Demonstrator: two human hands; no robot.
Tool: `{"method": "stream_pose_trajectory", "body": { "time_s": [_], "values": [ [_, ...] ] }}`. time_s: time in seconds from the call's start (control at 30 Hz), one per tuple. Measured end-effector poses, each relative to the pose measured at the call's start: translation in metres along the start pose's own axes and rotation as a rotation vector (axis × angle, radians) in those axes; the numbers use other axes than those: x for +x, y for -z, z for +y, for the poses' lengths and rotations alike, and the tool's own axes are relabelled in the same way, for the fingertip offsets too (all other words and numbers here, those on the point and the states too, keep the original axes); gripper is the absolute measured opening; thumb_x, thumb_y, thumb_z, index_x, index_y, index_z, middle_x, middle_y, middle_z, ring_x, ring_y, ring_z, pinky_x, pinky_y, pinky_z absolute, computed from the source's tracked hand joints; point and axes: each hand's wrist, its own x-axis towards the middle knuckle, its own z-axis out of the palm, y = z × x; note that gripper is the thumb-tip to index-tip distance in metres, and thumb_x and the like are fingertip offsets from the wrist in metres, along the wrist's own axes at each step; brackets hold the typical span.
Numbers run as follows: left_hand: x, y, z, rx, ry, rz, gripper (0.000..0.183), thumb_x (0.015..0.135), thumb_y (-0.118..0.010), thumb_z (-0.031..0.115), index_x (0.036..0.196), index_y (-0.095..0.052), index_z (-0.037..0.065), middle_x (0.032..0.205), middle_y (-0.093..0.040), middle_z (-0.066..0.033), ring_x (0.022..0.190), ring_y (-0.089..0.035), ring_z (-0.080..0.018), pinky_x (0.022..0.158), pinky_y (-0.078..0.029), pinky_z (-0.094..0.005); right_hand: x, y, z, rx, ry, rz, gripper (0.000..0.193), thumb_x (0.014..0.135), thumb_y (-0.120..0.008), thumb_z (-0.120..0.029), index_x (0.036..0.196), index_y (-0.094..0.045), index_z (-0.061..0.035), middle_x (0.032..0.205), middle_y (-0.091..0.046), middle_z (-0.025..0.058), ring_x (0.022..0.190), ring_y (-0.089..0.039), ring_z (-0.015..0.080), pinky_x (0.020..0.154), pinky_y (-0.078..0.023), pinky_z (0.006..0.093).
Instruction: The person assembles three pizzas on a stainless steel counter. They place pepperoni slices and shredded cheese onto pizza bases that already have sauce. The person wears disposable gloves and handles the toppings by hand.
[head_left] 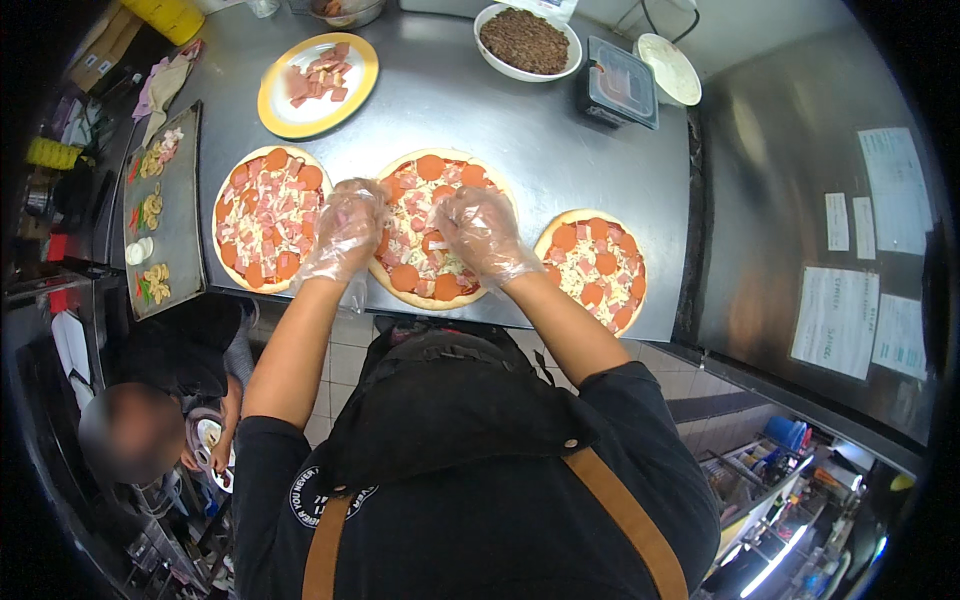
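Nearest me are my black apron point(455, 400) and its two tan straps point(625, 520), with the tiled floor point(343, 365) past them. Three pizzas line the steel counter point(430, 95): the left pizza point(268, 220), the middle pizza point(418, 215) and the right pizza point(595, 270), each dotted with pepperoni, ham pieces and grated cheese. My right forearm point(562, 325) cuts across the view of the right one's near-left rim, and my gloves hide parts of the middle one.

My left hand point(348, 228), in a clear plastic glove, is bent partly closed where the left and middle pizzas meet. My right hand point(480, 228), gloved alike, curls loosely over the middle pizza's right half; I can't tell whether either pinches anything, since the fingertips are hidden.

To my left, one metal tray point(183, 205) carries small heaps of sliced toppings, and a person point(190, 350) is busy below it. Farther off sit one yellow-rimmed plate point(268, 105) of chopped ham point(325, 75), one lidded plastic container point(620, 80) and one white bowl point(574, 62) of ground meat point(527, 42). On the right, five paper sheets point(837, 322) cling to a metal panel point(790, 130)
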Motion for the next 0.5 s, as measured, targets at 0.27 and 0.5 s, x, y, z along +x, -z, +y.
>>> {"method": "stream_pose_trajectory", "body": {
  "time_s": [0.27,0.5],
  "values": [
    [-0.035,0.001,0.006,-0.098,0.174,-0.071,0.022,0.094,-0.075,0.023,0.105,-0.078,0.005,0.106,-0.075,-0.0159,0.107,-0.067,-0.0380,0.096,-0.053,-0.0499,0.033,-0.017,-0.051,-0.589,0.072,-0.527,0.028,0.101,-0.061,-0.025,0.102,-0.074,0.0000,0.106,-0.073,0.0211,0.104,-0.071,0.0336,0.096,-0.054,0.0436],
    [-0.044,0.009,0.013,-0.171,0.220,0.028,0.021,0.092,-0.076,0.019,0.107,-0.079,0.005,0.108,-0.076,-0.0147,0.107,-0.068,-0.0355,0.096,-0.055,-0.0477,0.029,-0.021,-0.042,-0.695,0.187,-0.472,0.017,0.094,-0.067,-0.019,0.096,-0.076,-0.0043,0.098,-0.075,0.0175,0.097,-0.073,0.0335,0.086,-0.057,0.0457]
  ]
}}
